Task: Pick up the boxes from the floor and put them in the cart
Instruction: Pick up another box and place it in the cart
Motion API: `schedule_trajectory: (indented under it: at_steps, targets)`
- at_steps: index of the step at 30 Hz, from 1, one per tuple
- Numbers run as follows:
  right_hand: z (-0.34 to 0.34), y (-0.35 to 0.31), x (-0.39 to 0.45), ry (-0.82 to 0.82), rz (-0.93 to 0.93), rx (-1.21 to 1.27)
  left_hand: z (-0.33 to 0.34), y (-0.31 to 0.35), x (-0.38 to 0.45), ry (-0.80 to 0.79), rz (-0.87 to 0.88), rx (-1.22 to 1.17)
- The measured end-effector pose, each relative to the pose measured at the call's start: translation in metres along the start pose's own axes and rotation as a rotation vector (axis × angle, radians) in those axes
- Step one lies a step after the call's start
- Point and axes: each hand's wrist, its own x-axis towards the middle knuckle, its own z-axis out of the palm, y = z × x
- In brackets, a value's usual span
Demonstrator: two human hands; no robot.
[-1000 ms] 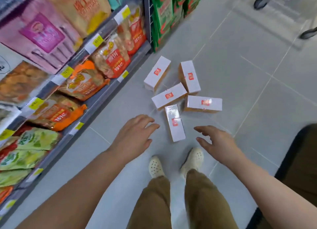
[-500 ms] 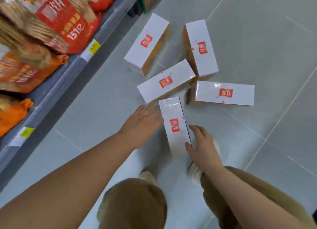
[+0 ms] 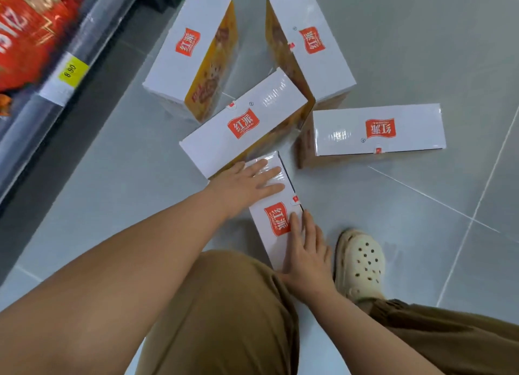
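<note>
Item: nearest box (image 3: 276, 220), white top with a red label, lying flat on the grey tiled floor (image 3: 393, 220) directly in front of the person's knees, long axis running away from the viewer. Left hand (image 3: 247, 182): laid palm down on the far end of that box, fingers straight and spread across the glossy top, not curled round it. Right hand (image 3: 307, 255): laid against the near right edge of the same box, fingers extended along the top and side; whether the thumb hooks under the box cannot be told. Second box (image 3: 243, 127): lies diagonally just beyond, its near corner touching the far end of the nearest box. Third box (image 3: 379, 131): to the right, lying crosswise, near but apart from the nearest box. Fourth box (image 3: 191, 49): far left, yellow printed side showing. Fifth box (image 3: 309, 42): far centre, its near end meeting the second box. All five rest on the floor. Surroundings: shelf edge (image 3: 36, 116) along the left, carrying a yellow price tag (image 3: 71, 71) reading 8.90; red snack packet (image 3: 25, 35) above it, blurred. Cream perforated clog (image 3: 361, 265) on the right foot, beside the right hand; brown trousers (image 3: 224, 318) at both knees.
</note>
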Motion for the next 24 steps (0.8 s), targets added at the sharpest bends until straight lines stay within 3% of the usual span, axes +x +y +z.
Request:
schedule_trajectory:
  at_steps: [6,14,17,24]
  targets:
    - [-0.005,0.01,0.003,-0.012,-0.016,-0.094,0.004,-0.003,0.014,0.103,-0.013,0.124]
    - [-0.027,0.032,0.017,0.125,-0.075,-0.254,0.013,0.002,0.021,0.233,-0.14,0.056]
    - [-0.032,0.034,0.022,0.16,0.045,-0.226,0.018,0.004,0.024,0.244,-0.139,0.053]
    - [-0.053,0.038,0.031,0.119,0.033,-0.241,0.038,0.009,0.023,0.204,-0.187,-0.226]
